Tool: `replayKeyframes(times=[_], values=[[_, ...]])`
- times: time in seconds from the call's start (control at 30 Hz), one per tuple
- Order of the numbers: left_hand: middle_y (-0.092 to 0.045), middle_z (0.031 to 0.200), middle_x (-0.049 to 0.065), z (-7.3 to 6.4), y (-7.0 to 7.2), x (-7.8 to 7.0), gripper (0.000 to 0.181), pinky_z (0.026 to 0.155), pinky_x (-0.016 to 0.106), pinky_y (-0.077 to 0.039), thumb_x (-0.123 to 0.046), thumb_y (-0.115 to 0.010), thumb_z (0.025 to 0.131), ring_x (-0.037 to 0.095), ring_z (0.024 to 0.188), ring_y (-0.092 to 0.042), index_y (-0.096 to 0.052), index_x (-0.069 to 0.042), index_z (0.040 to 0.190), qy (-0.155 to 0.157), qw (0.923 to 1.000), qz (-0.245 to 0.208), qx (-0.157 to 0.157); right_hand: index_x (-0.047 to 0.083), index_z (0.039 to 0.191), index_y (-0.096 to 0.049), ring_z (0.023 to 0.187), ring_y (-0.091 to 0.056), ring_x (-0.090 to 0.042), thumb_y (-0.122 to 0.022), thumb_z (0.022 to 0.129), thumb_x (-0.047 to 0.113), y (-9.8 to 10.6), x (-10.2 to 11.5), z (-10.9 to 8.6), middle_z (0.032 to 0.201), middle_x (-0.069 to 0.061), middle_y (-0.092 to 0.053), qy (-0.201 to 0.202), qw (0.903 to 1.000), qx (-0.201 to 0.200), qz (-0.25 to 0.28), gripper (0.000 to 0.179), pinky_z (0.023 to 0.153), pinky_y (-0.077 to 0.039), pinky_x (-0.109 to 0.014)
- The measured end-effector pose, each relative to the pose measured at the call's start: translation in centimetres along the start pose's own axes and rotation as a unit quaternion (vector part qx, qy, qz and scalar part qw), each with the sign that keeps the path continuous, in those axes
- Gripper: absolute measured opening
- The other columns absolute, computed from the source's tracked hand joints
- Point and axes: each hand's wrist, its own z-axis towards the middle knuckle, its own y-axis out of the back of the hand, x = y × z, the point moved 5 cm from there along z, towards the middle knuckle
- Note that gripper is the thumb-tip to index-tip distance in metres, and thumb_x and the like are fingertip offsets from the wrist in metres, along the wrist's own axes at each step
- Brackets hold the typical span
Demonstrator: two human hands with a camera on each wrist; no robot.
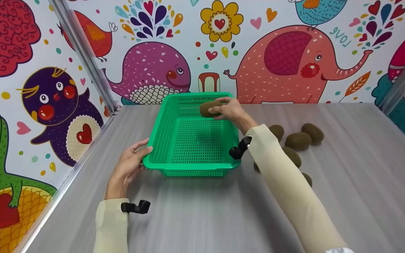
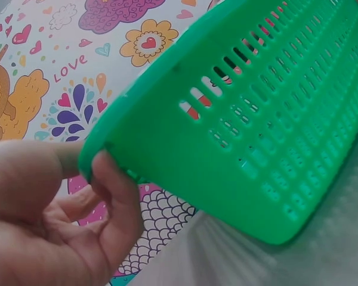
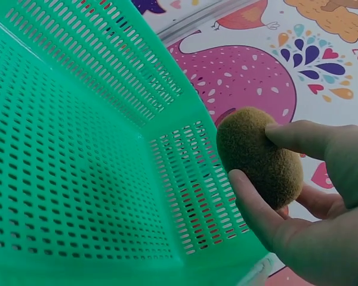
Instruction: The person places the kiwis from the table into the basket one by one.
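Note:
A green perforated plastic basket stands on the table, with nothing visible lying inside it. My left hand holds its rim at the near left corner; in the left wrist view the thumb and fingers of that hand pinch the basket's edge. Over the far right part of the basket, my right hand grips a brown fuzzy kiwi. The right wrist view has this kiwi between the thumb and fingers of the hand, beside the basket wall.
Several more kiwis lie on the grey table to the right of the basket, partly hidden by the right forearm. A wall with cartoon animals rises behind the table, and another patterned panel stands at its left.

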Motion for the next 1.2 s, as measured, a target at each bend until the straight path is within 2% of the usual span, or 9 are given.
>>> replayKeyframes(times=[0.3,0.57,0.73,0.87,1.0,1.1,1.2], values=[[-0.069,0.107,0.003,-0.1,-0.1,-0.1,0.055,0.067,0.025,-0.058,-0.017,-0.058,0.102,0.009,0.081,-0.07,-0.039,-0.012,0.153,-0.002,1.0,-0.001,0.009,0.002,0.147,-0.04,0.133,-0.054,-0.034,-0.065,0.096,0.005,-1.4,-1.0,1.3,0.148,-0.022,-0.042,-0.029,0.9994,-0.017,-0.003,0.057,0.101,-0.053,-0.038],[-0.072,0.102,0.005,-0.2,-0.2,-0.1,0.054,0.063,0.025,-0.057,-0.017,-0.056,0.103,0.009,0.075,-0.071,-0.037,-0.009,0.153,-0.007,0.9996,0.011,0.025,-0.002,0.147,-0.038,0.137,-0.049,-0.035,-0.062,0.097,0.002,-1.9,-2.4,2.1,0.151,-0.021,-0.04,-0.066,0.9974,-0.029,0.005,0.056,0.104,-0.051,-0.04],[-0.071,0.099,0.003,-0.2,0.1,-0.2,0.054,0.063,0.024,-0.058,-0.017,-0.057,0.102,0.009,0.076,-0.07,-0.038,-0.008,0.152,-0.007,0.9998,0.007,0.019,-0.007,0.146,-0.039,0.139,-0.047,-0.036,-0.059,0.098,-0.001,-2.3,-2.8,2.6,0.15,-0.023,-0.041,-0.078,0.9965,-0.028,0.014,0.053,0.107,-0.049,-0.043],[-0.071,0.096,0.002,-0.1,0.2,-0.3,0.054,0.062,0.024,-0.057,-0.017,-0.057,0.102,0.009,0.074,-0.07,-0.038,-0.008,0.152,-0.005,0.9998,0.005,0.02,-0.008,0.147,-0.037,0.14,-0.046,-0.036,-0.055,0.099,-0.003,-2.3,-2.8,2.6,0.149,-0.024,-0.041,-0.086,0.9954,-0.038,0.015,0.052,0.105,-0.051,-0.04],[-0.071,0.094,0.001,-0.1,0.1,-0.1,0.055,0.062,0.024,-0.056,-0.017,-0.058,0.102,0.008,0.073,-0.069,-0.038,-0.009,0.152,-0.002,0.9998,0.004,0.022,-0.007,0.147,-0.035,0.139,-0.048,-0.034,-0.052,0.1,-0.002,-2.3,-2.8,2.4,0.149,-0.023,-0.043,-0.096,0.994,-0.053,-0.008,0.05,0.1,-0.054,-0.035],[-0.071,0.093,0.0,-0.1,0.1,0.0,0.054,0.061,0.023,-0.056,-0.018,-0.058,0.102,0.008,0.071,-0.068,-0.039,-0.01,0.152,-0.004,0.9998,0.005,0.019,-0.006,0.151,-0.029,0.139,-0.048,-0.032,-0.049,0.101,-0.003,-2.2,-2.8,2.6,0.15,-0.022,-0.04,-0.098,0.9934,-0.056,-0.019,0.053,0.098,-0.055,-0.033],[-0.071,0.093,0.0,-0.1,0.1,0.0,0.055,0.062,0.023,-0.056,-0.018,-0.059,0.102,0.008,0.072,-0.069,-0.039,-0.01,0.152,-0.003,0.9998,0.003,0.018,-0.005,0.154,-0.023,0.141,-0.046,-0.031,-0.045,0.099,-0.007,-2.2,-2.8,2.3,0.154,-0.023,-0.037,-0.095,0.9943,-0.046,-0.019,0.059,0.103,-0.052,-0.033]])
